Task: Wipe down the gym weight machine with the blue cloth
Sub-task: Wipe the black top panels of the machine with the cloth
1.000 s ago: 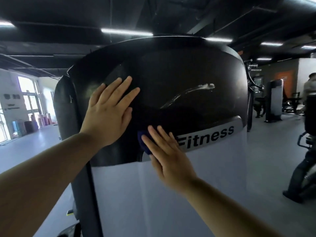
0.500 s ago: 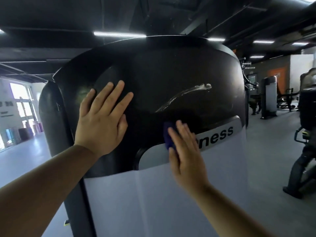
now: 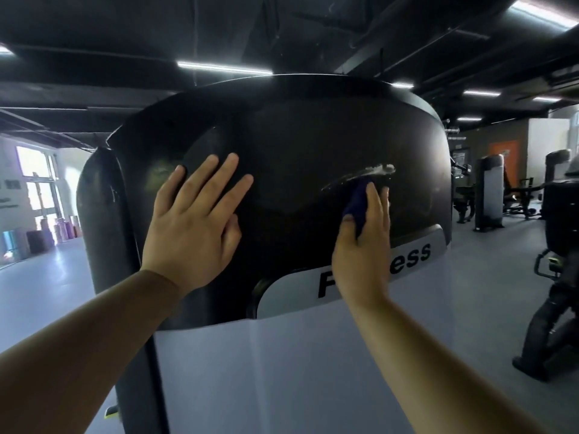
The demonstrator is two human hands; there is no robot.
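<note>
The gym weight machine fills the view, with a curved black top shroud (image 3: 297, 145) above a white panel (image 3: 282, 371) lettered "Fitness". My right hand (image 3: 366, 245) presses the blue cloth (image 3: 357, 203) flat against the shroud with straight fingers. The cloth shows between thumb and forefinger, just under a white smear (image 3: 376, 169) on the black surface. My left hand (image 3: 194, 227) lies flat on the left part of the shroud, fingers spread, holding nothing.
Other grey weight machines (image 3: 488, 192) stand on the grey floor behind on the right, and a dark machine (image 3: 557, 277) is close at the far right. Bright windows (image 3: 34, 183) and rolled mats (image 3: 62, 230) are at the far left.
My right hand has slid the cloth up and to the right, from the "Fitness" lettering to just under the white smear. The left hand has stayed flat on the shroud.
</note>
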